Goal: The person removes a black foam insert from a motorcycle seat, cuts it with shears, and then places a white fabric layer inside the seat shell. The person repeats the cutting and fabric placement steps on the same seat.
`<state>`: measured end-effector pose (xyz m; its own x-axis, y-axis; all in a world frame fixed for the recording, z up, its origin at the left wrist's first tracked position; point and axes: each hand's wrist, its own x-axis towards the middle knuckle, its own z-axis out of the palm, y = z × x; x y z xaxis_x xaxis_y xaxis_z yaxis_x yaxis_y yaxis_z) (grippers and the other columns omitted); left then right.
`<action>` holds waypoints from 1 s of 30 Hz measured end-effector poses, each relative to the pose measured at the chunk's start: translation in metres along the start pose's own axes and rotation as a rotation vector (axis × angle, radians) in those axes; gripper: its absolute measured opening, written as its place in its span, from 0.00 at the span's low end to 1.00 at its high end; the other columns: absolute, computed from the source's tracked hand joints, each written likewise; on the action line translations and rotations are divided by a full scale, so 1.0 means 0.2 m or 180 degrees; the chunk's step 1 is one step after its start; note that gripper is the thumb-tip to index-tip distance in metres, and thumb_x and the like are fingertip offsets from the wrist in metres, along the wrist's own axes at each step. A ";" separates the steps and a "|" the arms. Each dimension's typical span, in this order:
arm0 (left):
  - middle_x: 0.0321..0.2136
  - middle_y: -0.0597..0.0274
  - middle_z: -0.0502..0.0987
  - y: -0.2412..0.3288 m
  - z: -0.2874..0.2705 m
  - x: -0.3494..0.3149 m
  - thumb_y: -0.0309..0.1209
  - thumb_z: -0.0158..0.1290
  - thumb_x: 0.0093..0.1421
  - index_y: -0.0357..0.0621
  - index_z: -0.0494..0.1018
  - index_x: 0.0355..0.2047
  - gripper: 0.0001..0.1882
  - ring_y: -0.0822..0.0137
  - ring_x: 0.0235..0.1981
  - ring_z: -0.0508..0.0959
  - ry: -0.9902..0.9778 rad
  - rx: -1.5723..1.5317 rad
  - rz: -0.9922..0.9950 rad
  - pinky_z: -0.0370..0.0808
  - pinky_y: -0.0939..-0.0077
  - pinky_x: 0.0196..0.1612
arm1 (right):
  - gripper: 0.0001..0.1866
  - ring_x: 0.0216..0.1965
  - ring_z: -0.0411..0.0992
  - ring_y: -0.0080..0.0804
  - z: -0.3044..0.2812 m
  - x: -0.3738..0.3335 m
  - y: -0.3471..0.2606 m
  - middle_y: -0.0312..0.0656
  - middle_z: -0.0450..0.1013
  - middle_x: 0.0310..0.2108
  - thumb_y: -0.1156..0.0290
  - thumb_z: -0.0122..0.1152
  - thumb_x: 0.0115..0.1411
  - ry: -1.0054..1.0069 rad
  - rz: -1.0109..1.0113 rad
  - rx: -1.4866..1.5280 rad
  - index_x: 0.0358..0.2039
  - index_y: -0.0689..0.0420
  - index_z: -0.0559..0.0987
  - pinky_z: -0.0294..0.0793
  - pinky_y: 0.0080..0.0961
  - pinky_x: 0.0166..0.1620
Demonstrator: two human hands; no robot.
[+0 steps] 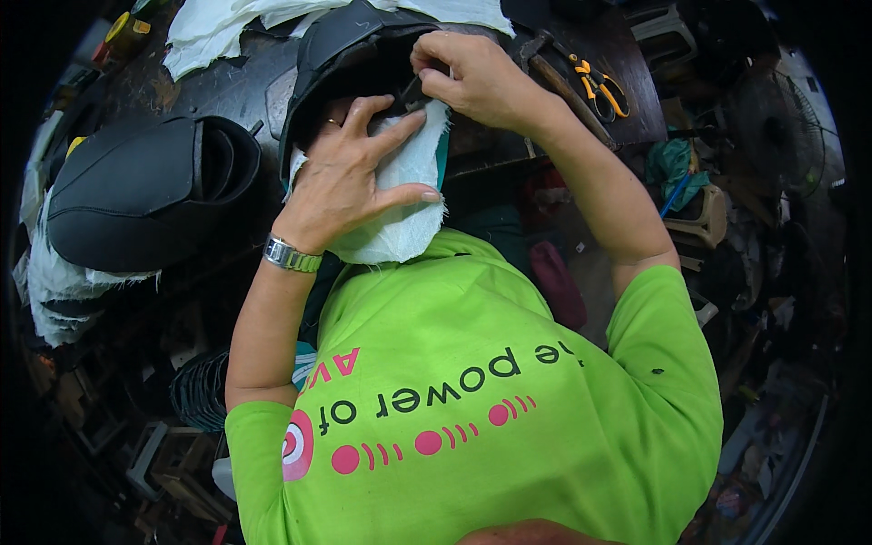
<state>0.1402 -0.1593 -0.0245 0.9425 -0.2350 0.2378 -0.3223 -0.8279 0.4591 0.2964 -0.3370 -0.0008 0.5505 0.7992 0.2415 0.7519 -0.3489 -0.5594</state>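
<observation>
A hollow black leather-like piece point(320, 65) stands at the far edge of my work, its dark opening turned toward me. Across that opening hangs a white cloth with frayed edges point(404, 222), with a bit of teal material showing behind its right side. My left hand point(350, 168) lies over the cloth, fingers spread, the fingertips reaching to the opening. At the opening's upper right, my right hand point(472, 77) is closed in a pinch. Whatever sits between its fingertips is too small to make out. Left of my hands rests a similar black domed piece with stitched seams point(127, 200).
Right of the work lie pliers with orange and black handles point(599, 89) and a wooden-handled hammer point(568, 95) on the dark table point(640, 113). More white cloth point(204, 41) is bunched at the back. A fan point(772, 127) and a beige stool point(704, 218) stand at right.
</observation>
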 end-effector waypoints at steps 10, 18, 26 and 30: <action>0.53 0.51 0.71 0.00 -0.01 0.03 0.63 0.64 0.49 0.51 0.74 0.60 0.44 0.48 0.53 0.70 0.0227 -0.0075 0.0028 0.69 0.54 0.58 | 0.16 0.27 0.70 0.16 0.03 -0.30 -0.15 0.35 0.78 0.24 0.62 0.71 0.63 0.0300 0.1873 0.1359 0.28 0.65 0.84 0.70 0.19 0.33; 0.48 0.54 0.74 -0.01 0.02 0.05 0.49 0.58 0.62 0.52 0.75 0.60 0.29 0.53 0.49 0.72 0.0315 -0.0290 -0.0205 0.71 0.58 0.55 | 0.08 0.31 0.74 0.15 0.17 -0.31 -0.17 0.35 0.80 0.29 0.74 0.71 0.60 0.1067 0.1524 0.1370 0.37 0.66 0.85 0.74 0.15 0.38; 0.48 0.58 0.74 0.05 0.09 0.08 0.37 0.63 0.60 0.58 0.76 0.59 0.25 0.54 0.46 0.74 0.0651 0.0011 -0.0451 0.74 0.61 0.51 | 0.10 0.31 0.71 0.14 0.16 -0.36 -0.18 0.32 0.78 0.30 0.74 0.71 0.59 0.1199 0.1413 0.1514 0.39 0.65 0.84 0.72 0.14 0.37; 0.50 0.59 0.74 0.05 0.09 0.08 0.38 0.65 0.58 0.59 0.75 0.59 0.27 0.54 0.47 0.75 0.0675 0.0022 -0.0420 0.74 0.60 0.52 | 0.10 0.29 0.69 0.14 0.17 -0.31 -0.17 0.29 0.75 0.27 0.72 0.73 0.58 0.1058 0.1617 0.1296 0.36 0.64 0.83 0.69 0.15 0.33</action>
<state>0.1534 -0.1806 -0.0311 0.9364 -0.0130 0.3508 -0.1962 -0.8479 0.4925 0.2253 -0.3579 -0.0236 0.9253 0.3736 0.0655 0.2155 -0.3756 -0.9014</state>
